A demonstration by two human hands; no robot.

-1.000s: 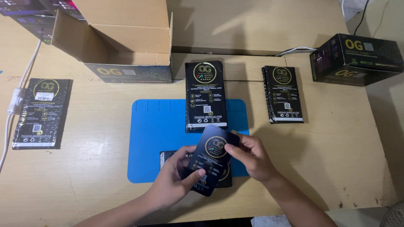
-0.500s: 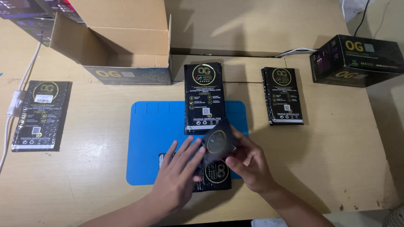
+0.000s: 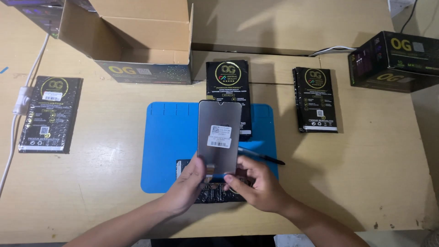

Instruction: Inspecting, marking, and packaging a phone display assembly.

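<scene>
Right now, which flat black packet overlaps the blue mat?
The middle black packet, behind the grey screen panel; its lower part lies on the blue mat. The others sit on bare table.

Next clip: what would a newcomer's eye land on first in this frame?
First the grey phone screen panel with white stickers, held upright over the blue mat at centre, the left hand and right hand gripping its lower edge. Next, flat black packages lie around it: one just behind the panel, one to the right, one at far left. An open cardboard box sits at top left.
</scene>
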